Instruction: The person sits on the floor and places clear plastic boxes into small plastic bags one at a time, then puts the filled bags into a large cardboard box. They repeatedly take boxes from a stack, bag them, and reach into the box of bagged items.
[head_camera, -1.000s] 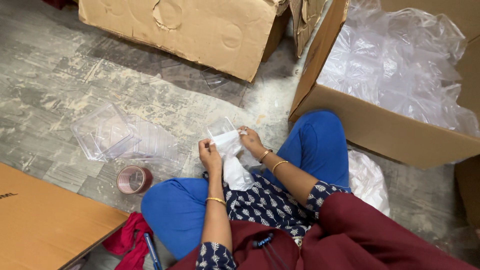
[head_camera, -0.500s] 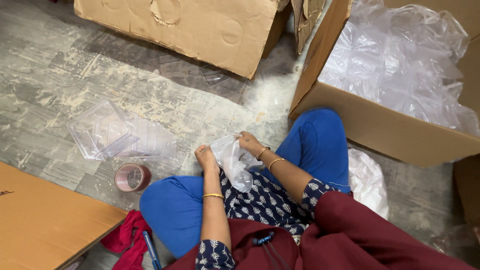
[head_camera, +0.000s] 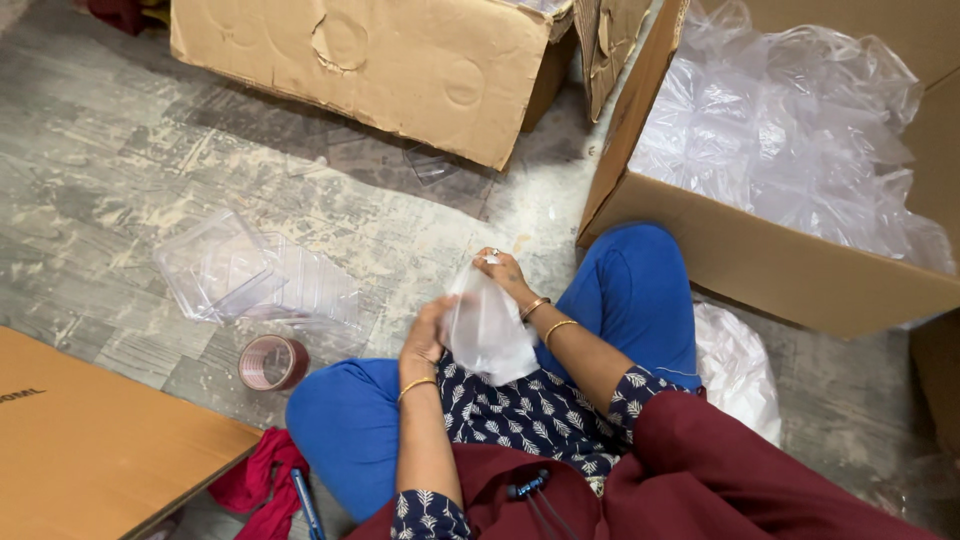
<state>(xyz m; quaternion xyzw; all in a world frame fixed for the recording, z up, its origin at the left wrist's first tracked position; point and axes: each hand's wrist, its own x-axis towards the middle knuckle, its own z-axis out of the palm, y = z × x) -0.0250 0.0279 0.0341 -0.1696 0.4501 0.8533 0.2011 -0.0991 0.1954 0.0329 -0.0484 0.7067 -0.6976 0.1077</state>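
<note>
I sit cross-legged on the floor in blue trousers, holding a small clear plastic bag (head_camera: 486, 330) over my lap. My right hand (head_camera: 503, 274) pinches the bag's top edge. My left hand (head_camera: 427, 335) grips its left side lower down. The bag hangs between the two hands, whitish and crumpled. A stack of clear plastic containers (head_camera: 255, 275) lies on the floor to my left, just beyond my knee.
A roll of tape (head_camera: 272, 362) lies by my left knee. An open cardboard box (head_camera: 760, 255) full of clear plastic stands at my right; another box (head_camera: 370, 65) lies ahead. A flat cardboard sheet (head_camera: 90, 440), red cloth (head_camera: 255, 485) and a blue pen (head_camera: 305, 500) sit at lower left.
The bag has unfolded and now hangs lower over my lap. My left hand slid down its side while my right hand kept the top edge.
</note>
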